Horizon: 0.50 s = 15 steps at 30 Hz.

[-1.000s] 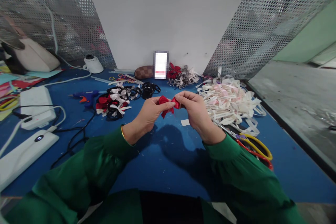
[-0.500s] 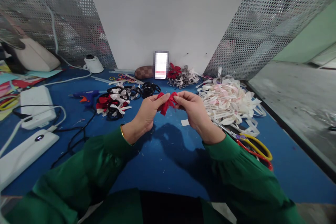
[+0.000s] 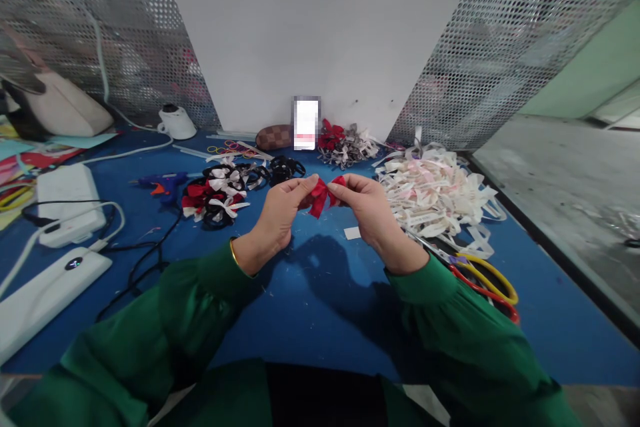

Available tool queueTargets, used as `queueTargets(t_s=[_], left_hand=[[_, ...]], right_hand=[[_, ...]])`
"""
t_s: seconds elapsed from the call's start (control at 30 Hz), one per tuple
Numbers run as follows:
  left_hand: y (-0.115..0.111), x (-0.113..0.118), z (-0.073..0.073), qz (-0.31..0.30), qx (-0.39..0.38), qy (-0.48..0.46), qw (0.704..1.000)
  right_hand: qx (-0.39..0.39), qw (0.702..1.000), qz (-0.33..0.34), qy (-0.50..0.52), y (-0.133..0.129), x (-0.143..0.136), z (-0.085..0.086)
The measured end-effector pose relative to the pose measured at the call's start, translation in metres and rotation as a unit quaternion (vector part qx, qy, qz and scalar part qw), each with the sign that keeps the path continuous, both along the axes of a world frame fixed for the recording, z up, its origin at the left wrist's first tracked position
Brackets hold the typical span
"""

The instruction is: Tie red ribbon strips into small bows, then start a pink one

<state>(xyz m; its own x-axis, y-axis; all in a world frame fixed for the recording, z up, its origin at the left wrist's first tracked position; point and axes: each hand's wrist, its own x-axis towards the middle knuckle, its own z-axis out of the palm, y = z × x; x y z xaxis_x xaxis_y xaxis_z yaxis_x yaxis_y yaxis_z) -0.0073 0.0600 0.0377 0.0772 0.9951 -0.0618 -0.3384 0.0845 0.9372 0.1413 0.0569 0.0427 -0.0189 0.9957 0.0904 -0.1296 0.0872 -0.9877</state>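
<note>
Between my two hands, above the middle of the blue table, is a red ribbon bow (image 3: pixel 319 199). My left hand (image 3: pixel 283 208) pinches its left side between thumb and fingers. On the other side my right hand (image 3: pixel 366 205) grips the right loop the same way. The fingers cover part of both loops, while the tails hang down at the centre. A small white card (image 3: pixel 352 233) lies on the table beside my right hand. To the left of my left hand sits a pile of black hair ties with red and white bows (image 3: pixel 216 195).
A heap of pale ribbons (image 3: pixel 435 193) and scissors with yellow and red handles (image 3: pixel 485 283) lie at the right. At the left are a blue glue gun (image 3: pixel 167 183), a white power bank (image 3: pixel 55 297) and cables. A lit phone (image 3: pixel 306 123) leans against the white board (image 3: pixel 320 33).
The red bow has spread and turned a little, so its loops and tails show more plainly. Both hands keep their hold and have barely moved.
</note>
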Motion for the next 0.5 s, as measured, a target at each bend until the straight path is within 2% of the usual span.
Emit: queueTargets(t_s=[0.13, 0.33, 0.4, 0.5], left_hand=[[0.0006, 0.0, 0.0002, 0.024, 0.0, 0.008, 1.0], [0.0008, 0.0016, -0.0024, 0.012, 0.004, -0.004, 1.0], [0.0008, 0.0017, -0.0022, 0.01, 0.0, -0.011, 1.0], [0.0001, 0.0014, -0.0001, 0.002, -0.01, -0.029, 1.0]], right_hand=[[-0.005, 1.0, -0.006, 0.004, -0.0001, 0.0008, 0.0012], [-0.06, 0.994, 0.063, 0.062, -0.0026, 0.0003, 0.0027], [-0.064, 0.994, 0.057, 0.07, -0.0018, 0.0009, 0.0021], [-0.03, 0.998, 0.025, 0.045, 0.0003, 0.0016, 0.0015]])
